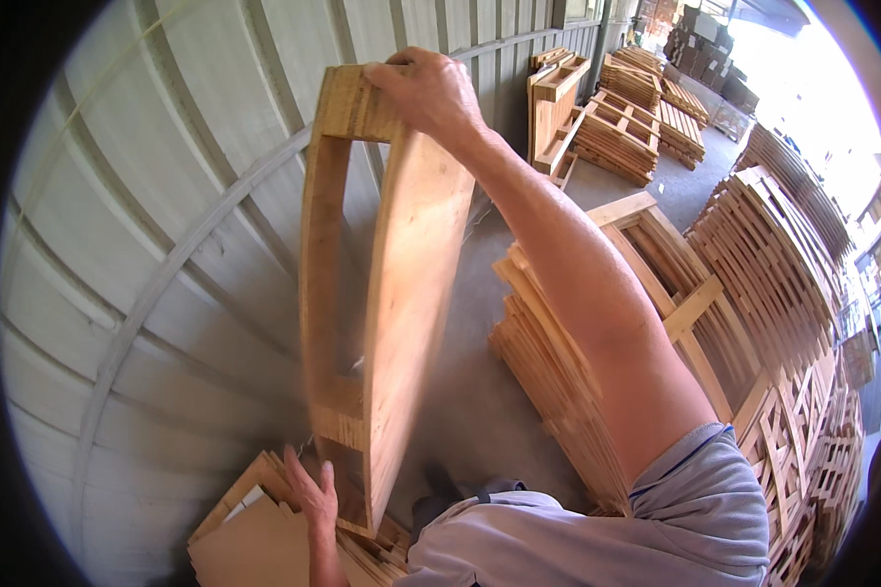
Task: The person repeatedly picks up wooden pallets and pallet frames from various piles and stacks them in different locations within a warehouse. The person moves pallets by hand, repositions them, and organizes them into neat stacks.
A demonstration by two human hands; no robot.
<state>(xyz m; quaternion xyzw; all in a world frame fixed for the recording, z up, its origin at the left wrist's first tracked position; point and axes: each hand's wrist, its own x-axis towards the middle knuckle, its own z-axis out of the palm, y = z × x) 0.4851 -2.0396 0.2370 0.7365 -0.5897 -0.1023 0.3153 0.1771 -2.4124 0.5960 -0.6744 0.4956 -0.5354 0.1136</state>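
Observation:
A long wooden frame (416,284) made of pale planks stands tilted on end in front of me, with an open gap between its two long sides and short crosspieces joining them. High up, my right hand (436,96) is closed over its top end, thumb on the end block and fingers behind the side plank. Low on the left, my left hand (315,497) is beside the frame's lower end with its fingers stretched apart. Whether it touches the wood I cannot tell. The frame's bottom end is close to a stack of wooden pieces.
A ribbed metal wall (176,254) runs along the left. Below my left hand lies a brown flat sheet (255,548) on wooden pieces. Stacked wooden frames (573,391) rise close on my right, with slatted stacks (768,259) beyond. More wooden stacks (617,132) stand farther back on the grey floor.

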